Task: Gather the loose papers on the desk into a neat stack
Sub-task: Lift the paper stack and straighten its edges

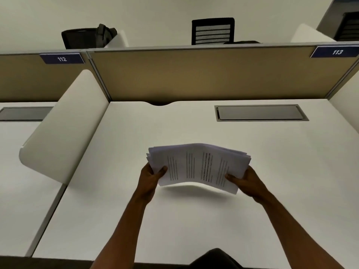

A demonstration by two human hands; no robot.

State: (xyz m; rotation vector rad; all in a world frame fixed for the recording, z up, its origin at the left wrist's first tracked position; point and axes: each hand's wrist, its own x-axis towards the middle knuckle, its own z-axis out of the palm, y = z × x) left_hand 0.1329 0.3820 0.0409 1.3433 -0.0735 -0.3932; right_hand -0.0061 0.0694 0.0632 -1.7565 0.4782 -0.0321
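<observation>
A bundle of white printed papers hangs above the middle of the white desk, bowed upward in the centre, with sheet edges fanned unevenly at both ends. My left hand grips the bundle's left end, thumb on top. At the right end, my right hand holds it the same way. A soft shadow lies on the desk under the papers. No other loose sheets show on the desk.
A grey cable flap is set into the desk at the back right. A tan partition closes the far side. A white curved divider stands on the left. Beyond the partition are black chairs.
</observation>
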